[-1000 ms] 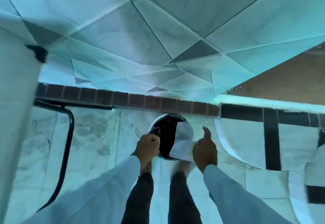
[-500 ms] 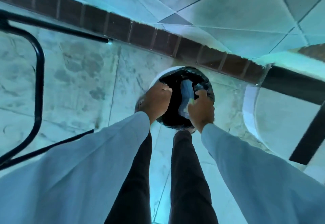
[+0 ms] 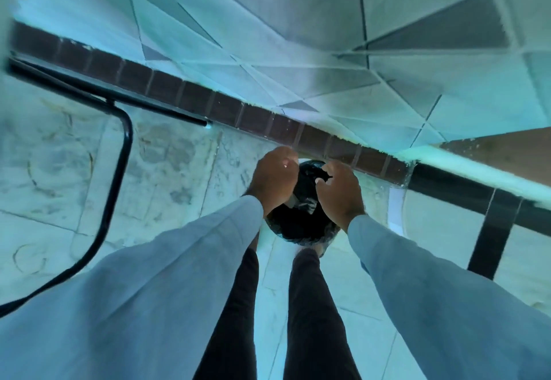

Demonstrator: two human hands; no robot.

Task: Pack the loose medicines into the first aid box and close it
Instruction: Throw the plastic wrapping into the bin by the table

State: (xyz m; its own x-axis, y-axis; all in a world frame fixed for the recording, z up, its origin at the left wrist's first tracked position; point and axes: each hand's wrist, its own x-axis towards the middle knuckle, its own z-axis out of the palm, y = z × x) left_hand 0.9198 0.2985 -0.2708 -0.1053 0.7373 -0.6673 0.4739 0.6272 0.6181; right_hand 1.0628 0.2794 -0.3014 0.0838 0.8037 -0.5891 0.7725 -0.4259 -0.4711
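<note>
No first aid box or medicines are in view. I stand over a round bin lined with a black plastic bag (image 3: 298, 224), on the floor just in front of my feet. My left hand (image 3: 274, 176) is curled at the left far rim of the bag. At the right rim, my right hand (image 3: 340, 194) pinches a tuft of the black plastic between its fingertips. A crumpled pale wrapper (image 3: 307, 205) lies inside the bag between my hands. What the left fingers grip is hidden behind the hand.
A black metal tube frame (image 3: 126, 141) curves across the marble floor on the left. A dark tile skirting (image 3: 226, 108) runs along the wall foot behind the bin. Black floor stripes (image 3: 489, 230) lie to the right. My dark-trousered legs (image 3: 310, 305) stand below the bin.
The pale packet my right hand held above the bin a second ago now lies inside it. Both hands have moved to the bag's rim, and my view has tilted down.
</note>
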